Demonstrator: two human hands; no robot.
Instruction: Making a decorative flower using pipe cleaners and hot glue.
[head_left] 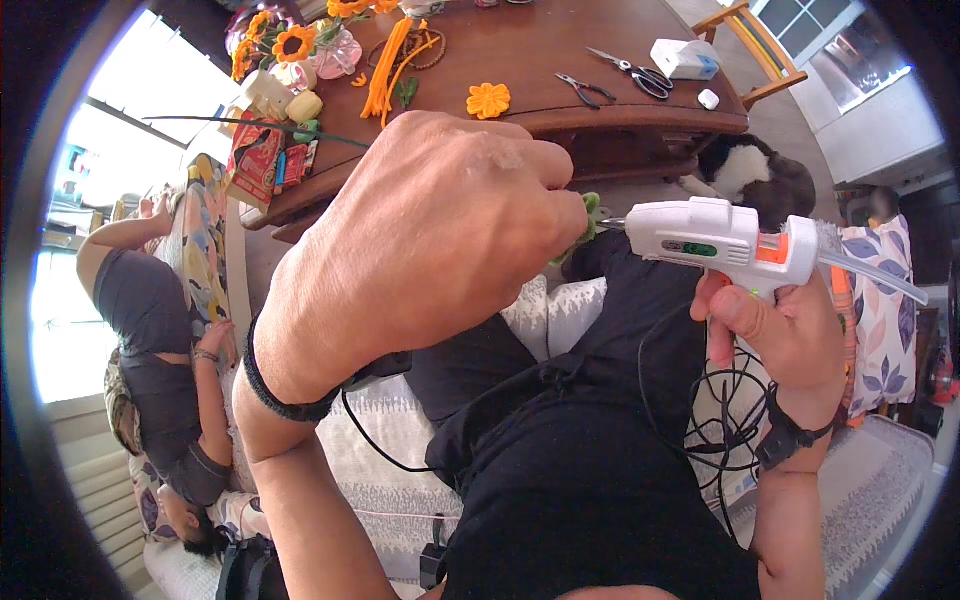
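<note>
My left hand [430, 220] is closed in front of my lap, its back toward me. A fuzzy green piece [590, 225] sticks out past its fingers, and a thin dark green stem [250, 124] juts from behind the hand toward the left. How the two join is hidden. My right hand [780, 325] grips a white hot glue gun [690, 230] by its handle. The metal nozzle points left, right at the green piece; whether they touch I cannot tell. A clear glue stick [880, 278] protrudes from the gun's rear.
On the brown table [480, 50] lie an orange fuzzy flower [488, 100], pliers [583, 90], scissors [645, 78], orange pipe cleaners [385, 75] and a red box [255, 160]. A black cable [725, 445] coils beside my right wrist. Another person [150, 300] reclines at left; a black-and-white animal [760, 175] lies right.
</note>
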